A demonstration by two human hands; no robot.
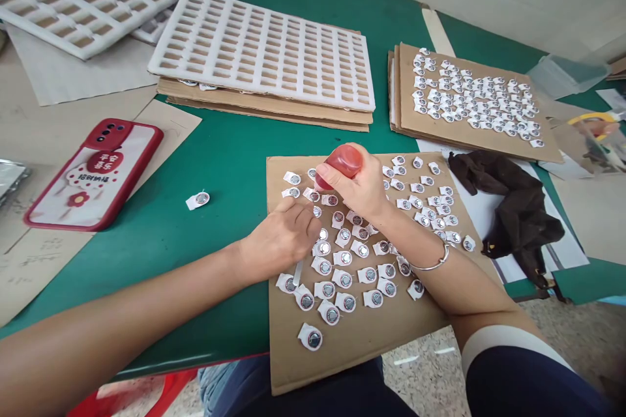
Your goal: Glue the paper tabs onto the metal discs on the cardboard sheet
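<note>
Through the head camera, I am seeing the right hand (366,190) grasping a red bottle (343,161), its fingers curling around the body and its thumb pressing along the near side. The bottle is sitting above the upper left part of a cardboard sheet (293,368), just beyond the left hand (288,234). Its long axis is slanting: the rounded end is facing up and to the right, while the other end is pointing down and left, toward the left fingers and the small white tags around them. The very tip is hiding behind the hand, so I cannot tell whether it is touching a tag.

The left hand is resting low over the sheet, knuckles up and fingers bending inward. A pale strip (297,272) is showing below it, but I cannot tell whether the fingers are pinching that, a tag, or nothing.

Around both hands, many white tags (345,279) with silver discs are lying in loose rows, their discs facing up. One single tag (198,200) is lying apart on the green table (220,143), between the sheet and a red-cased phone (95,174).
</note>
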